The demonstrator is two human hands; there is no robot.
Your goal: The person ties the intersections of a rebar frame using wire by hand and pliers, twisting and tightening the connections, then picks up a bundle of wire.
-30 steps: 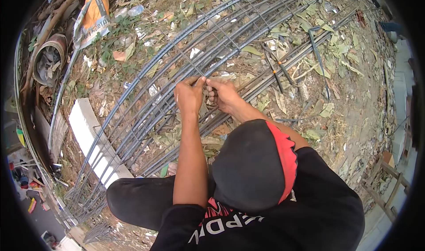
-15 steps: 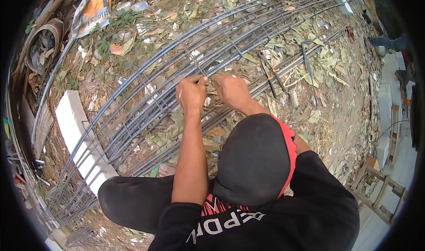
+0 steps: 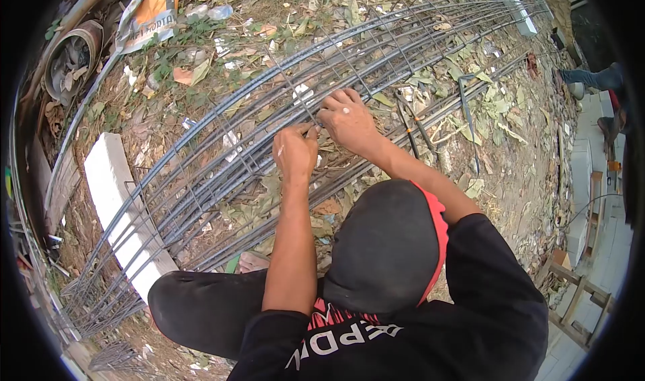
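A long rebar cage of steel rods and crossing stirrups curves across the wide view in front of me. My left hand is closed in a pinch at the near side of the cage; what lies between its fingertips is too small to make out. Just right of it and farther forward, my right hand has its fingers curled over the cage's near rods. Pincers with black and orange handles lie on the ground to the right, beside a dark bent bar.
A white block props the cage's left end, and another white block its far right. Loose rods lie under my arms. An orange sack and a bucket stand far left. A person's leg shows far right.
My right hand has moved up and right, away from the left fingertips, and now curls over the rods. The left hand has shifted only slightly down. The pincers stay put.
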